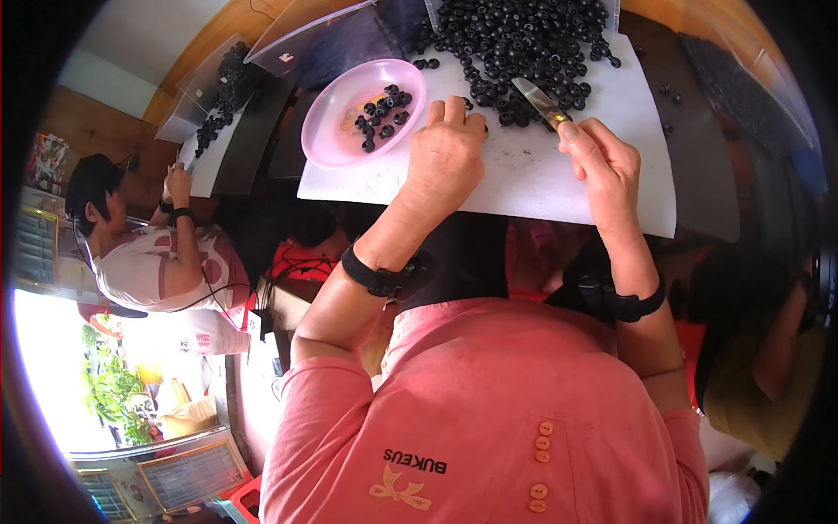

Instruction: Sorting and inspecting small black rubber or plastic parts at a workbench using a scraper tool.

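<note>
My right hand [604,164] is closed round the handle of a small knife [539,99]. Its blade points up and left over the edge of a pile of small round black pieces [524,44], some showing a hole in the middle. On the white sheet [524,188], just left of the blade, is my left hand [445,150] with its fingers curled down. A bit of black shows by its fingertips, but what they pinch is hidden. To its left stands a pink bowl [319,131] with several black pieces [384,115] at its bottom.
Clear plastic panels [305,39] rise behind the bowl. A dark tabletop [711,166] borders the sheet on the right, with a few loose black pieces on it. At far left another person [166,253] works at a similar white sheet [208,170] with black pieces.
</note>
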Tool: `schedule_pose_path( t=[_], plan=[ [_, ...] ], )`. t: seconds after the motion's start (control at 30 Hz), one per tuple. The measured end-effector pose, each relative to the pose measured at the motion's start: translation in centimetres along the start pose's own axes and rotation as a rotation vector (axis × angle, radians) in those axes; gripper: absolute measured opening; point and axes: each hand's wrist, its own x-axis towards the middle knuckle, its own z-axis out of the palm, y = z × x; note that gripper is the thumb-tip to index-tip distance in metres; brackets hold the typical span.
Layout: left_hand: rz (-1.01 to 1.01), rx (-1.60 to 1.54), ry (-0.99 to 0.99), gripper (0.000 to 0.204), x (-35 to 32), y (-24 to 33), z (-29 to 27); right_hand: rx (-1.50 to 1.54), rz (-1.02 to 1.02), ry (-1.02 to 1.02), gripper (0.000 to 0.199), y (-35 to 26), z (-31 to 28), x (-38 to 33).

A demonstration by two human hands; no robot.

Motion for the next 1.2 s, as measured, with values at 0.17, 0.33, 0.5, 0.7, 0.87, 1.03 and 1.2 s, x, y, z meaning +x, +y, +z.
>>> schedule_pose_path(
  t=[0.17,0.33,0.5,0.7,0.87,1.03,1.2],
  plan=[
    [-0.113,-0.247,0.092,0.014,-0.1,-0.5,0.4,-0.071,0.032,-0.023,0.035,0.0,-0.2,-0.1],
    [-0.211,-0.478,0.103,0.016,-0.3,-0.8,0.5,-0.102,0.043,-0.025,0.034,0.1,0.0,-0.1],
    [-0.231,-0.449,0.045,0.015,-0.1,-0.5,0.1,-0.115,0.038,-0.015,0.033,0.2,0.0,-0.1],
    [-0.147,-0.291,0.002,0.015,0.4,-0.4,-0.3,-0.158,0.038,-0.017,0.032,0.0,0.1,-0.1],
    [-0.276,-0.808,0.017,0.014,0.5,0.3,-1.3,-0.154,0.030,-0.003,0.039,0.2,0.3,0.4],
    [-0.616,-1.457,-0.176,0.017,0.4,1.3,-3.1,-0.273,0.014,-0.036,0.042,0.2,0.4,0.4],
    [-0.720,-1.696,-0.129,0.016,0.2,1.8,-2.6,-0.378,-0.048,-0.053,0.042,-0.4,0.5,0.2]
  ],
)
